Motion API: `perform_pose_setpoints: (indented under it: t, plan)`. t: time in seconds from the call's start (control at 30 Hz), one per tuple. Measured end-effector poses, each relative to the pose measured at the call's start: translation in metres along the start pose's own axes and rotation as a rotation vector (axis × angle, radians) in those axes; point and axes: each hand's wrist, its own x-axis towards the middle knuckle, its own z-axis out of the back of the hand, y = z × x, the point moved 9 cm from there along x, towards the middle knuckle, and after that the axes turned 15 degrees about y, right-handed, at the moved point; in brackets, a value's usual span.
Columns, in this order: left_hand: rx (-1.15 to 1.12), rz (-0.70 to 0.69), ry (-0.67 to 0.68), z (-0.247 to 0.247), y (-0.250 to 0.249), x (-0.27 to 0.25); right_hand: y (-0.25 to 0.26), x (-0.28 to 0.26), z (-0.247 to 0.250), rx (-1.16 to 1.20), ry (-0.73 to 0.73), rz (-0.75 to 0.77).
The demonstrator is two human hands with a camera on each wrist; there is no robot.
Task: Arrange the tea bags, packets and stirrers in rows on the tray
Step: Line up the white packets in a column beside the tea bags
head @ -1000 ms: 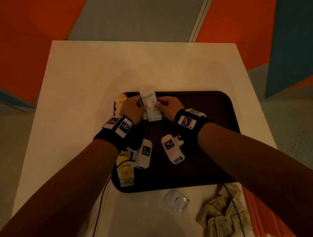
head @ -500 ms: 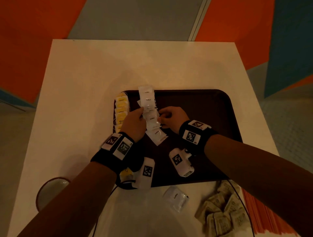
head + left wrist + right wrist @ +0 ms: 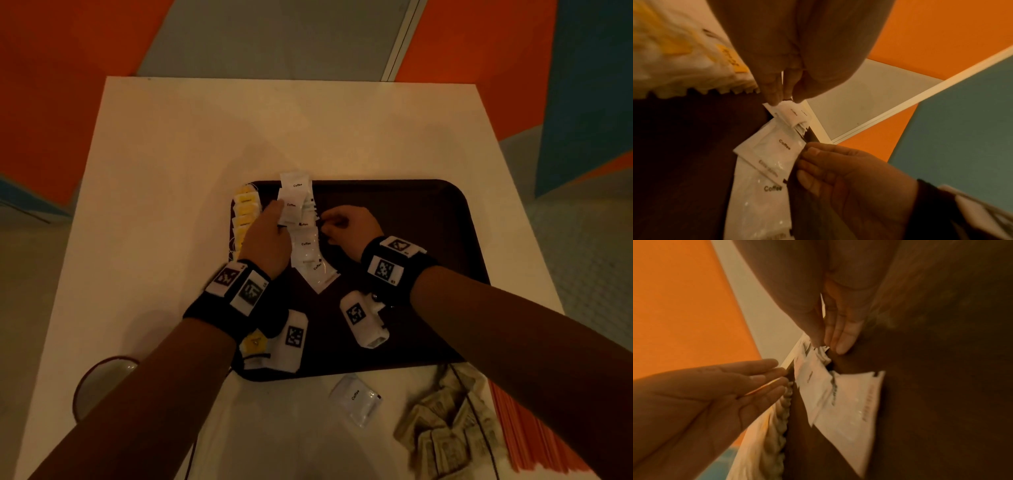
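Observation:
A dark brown tray [image 3: 411, 222] lies on the white table. Along its left edge runs a column of yellow tea bags [image 3: 245, 209] [image 3: 674, 56]. Beside them white coffee packets [image 3: 305, 246] [image 3: 774, 151] [image 3: 849, 402] overlap in a row running away from me. My left hand [image 3: 277, 214] [image 3: 756, 378] has straight fingers [image 3: 774, 95] touching the left side of the far packets. My right hand [image 3: 327, 222] [image 3: 807, 162] has curled fingers, with thumb and fingertips [image 3: 840, 345] pinching the right edge of a coffee packet.
One loose coffee packet [image 3: 356, 399] lies on the table in front of the tray. A heap of beige packets [image 3: 442, 421] and orange stirrers [image 3: 534, 442] sit at the near right. A round bowl [image 3: 99, 380] stands at the near left. A yellow tea bag [image 3: 255, 342] lies under my left wrist.
The stack of coffee packets held a second ago has been spread into an overlapping row. Both hands came toward me along it, then moved back to its far part.

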Motion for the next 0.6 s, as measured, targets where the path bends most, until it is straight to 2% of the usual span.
perform_pose_setpoints:
  t: [0.1, 0.17, 0.23, 0.37, 0.6]
  plan:
    - [0.044, -0.026, 0.013, 0.001, 0.011, 0.038, 0.009, 0.007, 0.001, 0.070, -0.008, 0.013]
    - [0.078, 0.023, 0.025, -0.001, 0.019, 0.054, 0.012, 0.009, -0.002, 0.120, 0.015, 0.016]
    - [0.121, 0.092, 0.037, -0.001, -0.003, 0.036, 0.010, 0.009, -0.007, 0.175, 0.044, -0.004]
    - [0.159, 0.167, 0.065, -0.009, -0.001, 0.029, 0.007, 0.004, -0.011, 0.182, 0.073, -0.006]
    - [0.119, 0.073, 0.128, -0.019, 0.009, 0.024, -0.001, -0.010, -0.014, 0.200, 0.090, 0.011]
